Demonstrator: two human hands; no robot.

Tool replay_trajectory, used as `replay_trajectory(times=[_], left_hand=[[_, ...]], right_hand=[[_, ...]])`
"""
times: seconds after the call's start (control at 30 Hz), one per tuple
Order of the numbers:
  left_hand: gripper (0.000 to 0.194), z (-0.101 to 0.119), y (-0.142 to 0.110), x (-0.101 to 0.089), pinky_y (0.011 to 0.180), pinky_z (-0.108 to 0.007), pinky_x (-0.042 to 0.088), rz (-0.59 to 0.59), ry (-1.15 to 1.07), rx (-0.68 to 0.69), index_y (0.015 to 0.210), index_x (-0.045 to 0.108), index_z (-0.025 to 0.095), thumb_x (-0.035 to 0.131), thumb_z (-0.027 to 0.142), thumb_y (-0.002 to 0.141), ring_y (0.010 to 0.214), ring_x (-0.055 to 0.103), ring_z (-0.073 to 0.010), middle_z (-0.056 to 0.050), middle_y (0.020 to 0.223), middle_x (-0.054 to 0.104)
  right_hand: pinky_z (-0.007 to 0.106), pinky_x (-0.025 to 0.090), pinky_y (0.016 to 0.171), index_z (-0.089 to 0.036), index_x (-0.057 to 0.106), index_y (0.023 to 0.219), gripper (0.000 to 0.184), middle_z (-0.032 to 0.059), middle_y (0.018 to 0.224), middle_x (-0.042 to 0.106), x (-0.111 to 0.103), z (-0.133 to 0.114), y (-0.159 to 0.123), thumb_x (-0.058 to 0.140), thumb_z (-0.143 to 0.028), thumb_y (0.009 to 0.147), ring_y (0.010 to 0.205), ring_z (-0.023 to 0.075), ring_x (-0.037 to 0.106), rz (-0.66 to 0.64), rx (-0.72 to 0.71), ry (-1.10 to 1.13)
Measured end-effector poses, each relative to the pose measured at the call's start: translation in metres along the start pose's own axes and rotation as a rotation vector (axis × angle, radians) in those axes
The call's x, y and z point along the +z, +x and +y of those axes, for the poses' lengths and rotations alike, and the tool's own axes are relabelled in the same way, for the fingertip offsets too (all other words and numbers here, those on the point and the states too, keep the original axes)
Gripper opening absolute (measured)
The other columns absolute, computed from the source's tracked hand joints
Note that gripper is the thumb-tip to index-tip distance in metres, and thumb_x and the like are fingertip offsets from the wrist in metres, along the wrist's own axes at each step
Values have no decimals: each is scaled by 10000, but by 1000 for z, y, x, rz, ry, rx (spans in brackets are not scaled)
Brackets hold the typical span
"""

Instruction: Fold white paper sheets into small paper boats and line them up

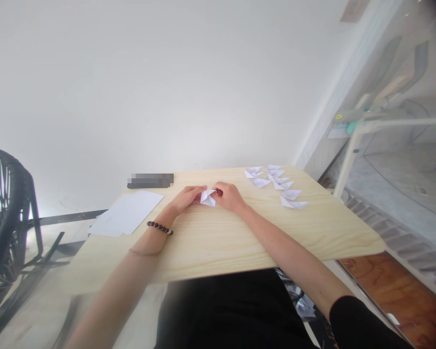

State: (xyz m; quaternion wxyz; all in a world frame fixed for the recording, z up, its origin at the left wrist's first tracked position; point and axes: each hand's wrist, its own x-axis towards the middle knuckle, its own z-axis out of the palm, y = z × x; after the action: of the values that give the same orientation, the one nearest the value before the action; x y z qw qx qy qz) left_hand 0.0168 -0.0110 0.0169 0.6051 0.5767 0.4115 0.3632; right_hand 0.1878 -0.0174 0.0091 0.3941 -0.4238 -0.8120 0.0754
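Observation:
Between my two hands, over the middle of the table, is a small folded piece of white paper (208,197) with pointed corners. My left hand (189,198) grips its left side, a dark bead bracelet round the wrist. On the right side, my right hand (229,196) pinches the paper with curled fingers. Several finished-looking folded paper boats (280,183) stand in loose rows at the right back of the table. A stack of flat white paper sheets (127,213) lies on the left, its edges not quite aligned.
The light wooden table (218,252) stands against a white wall. At its back left lies a dark oblong object (150,181), blurred out. A dark woven chair (14,208) is to the left. On the right, a white metal frame (352,150) rises beyond the table edge.

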Motion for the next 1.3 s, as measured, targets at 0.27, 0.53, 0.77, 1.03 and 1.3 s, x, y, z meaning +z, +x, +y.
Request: replay_trajectory(times=[0.27, 0.53, 0.77, 1.03, 1.3], left_hand=[[377, -3, 2, -1, 746, -310, 430, 58, 0, 72, 797, 632, 118, 605, 454, 628, 810, 557, -174, -68, 831, 625], [382, -4, 0, -1, 740, -323, 422, 0, 11, 79, 818, 647, 113, 618, 441, 624, 772, 564, -180, -62, 778, 632], [352, -5, 1, -2, 717, -292, 427, -13, 9, 78, 828, 644, 119, 614, 417, 643, 744, 562, -158, -50, 785, 628], [380, -7, 3, -3, 665, -264, 420, 27, 32, 89, 811, 653, 117, 603, 453, 640, 704, 553, -142, -54, 773, 629], [378, -9, 5, -3, 582, -239, 398, 69, 55, 93, 778, 659, 118, 613, 458, 620, 627, 525, -122, -43, 714, 616]], right_hand=[[192, 318, 542, -158, 535, 738, 195, -22, 605, 493, 0, 10, 1, 355, -226, 762, 538, 82, 428, -113, 104, 344], [196, 280, 509, -162, 407, 555, 331, -41, 521, 388, -2, 8, 0, 352, -385, 794, 514, 74, 362, -122, 139, 325], [195, 256, 496, -157, 414, 573, 311, -47, 514, 372, 0, 10, 0, 363, -373, 791, 506, 68, 329, -122, 120, 290], [196, 249, 494, -162, 397, 567, 307, -47, 503, 367, -1, 8, 0, 351, -357, 800, 502, 69, 327, -115, 97, 299], [199, 260, 511, -164, 392, 568, 307, -44, 505, 392, -1, 8, 0, 336, -341, 812, 511, 73, 351, -143, 98, 299]])
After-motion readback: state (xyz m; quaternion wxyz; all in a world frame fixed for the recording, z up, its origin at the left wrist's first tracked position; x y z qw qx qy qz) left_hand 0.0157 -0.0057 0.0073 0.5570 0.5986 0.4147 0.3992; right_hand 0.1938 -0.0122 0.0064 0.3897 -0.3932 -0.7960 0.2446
